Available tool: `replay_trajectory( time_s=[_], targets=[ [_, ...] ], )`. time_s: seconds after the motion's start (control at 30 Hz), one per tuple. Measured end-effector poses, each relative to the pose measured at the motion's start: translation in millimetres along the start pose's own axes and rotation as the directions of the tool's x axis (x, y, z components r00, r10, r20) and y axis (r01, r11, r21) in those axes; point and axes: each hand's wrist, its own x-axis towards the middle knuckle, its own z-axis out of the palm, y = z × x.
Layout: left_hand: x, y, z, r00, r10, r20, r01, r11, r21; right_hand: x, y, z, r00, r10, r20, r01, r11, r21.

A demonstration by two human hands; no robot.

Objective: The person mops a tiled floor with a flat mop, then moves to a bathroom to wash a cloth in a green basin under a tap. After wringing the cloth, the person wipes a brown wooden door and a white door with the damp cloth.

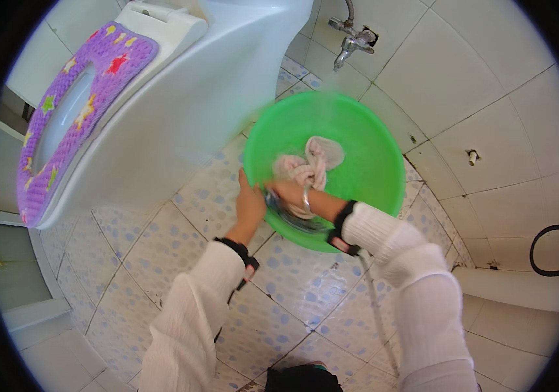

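A round green plastic basin [372, 161] stands on the tiled floor, with water in it. My left hand [252, 206] grips its left rim from outside. Inside that same rim is my right hand [286, 192], blurred and wearing a silver bangle; its fingertips are hidden, so I cannot tell what it holds. A pale pink cloth [311, 159], twisted and wet, lies beyond the right hand, and part of it shows under the wrist. Something dark and bluish [289, 215], streaked by blur, is below the right hand along the near-left wall.
A metal tap [348, 49] on the wall sends water towards the basin's far side. Left of it stands a white toilet [176, 108] with a purple star-patterned seat cover [83, 112]. A pipe stub [472, 157] projects from the right wall. A grey cable [375, 308] hangs beside my right sleeve.
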Motion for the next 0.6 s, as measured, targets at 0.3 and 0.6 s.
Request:
replay_trajectory(
  time_s=[0.3,0.6],
  targets=[
    [-8,16,-4,0.862,-0.332,0.384,0.495,0.717,-0.491,22,-17,-37,0.991,0.136,-0.016,-0.128,0.963,0.238],
    [-33,37,-2,0.717,-0.270,0.642,0.624,0.660,-0.419,18,-59,-26,0.964,0.107,-0.243,-0.013,0.933,0.361]
  ],
)
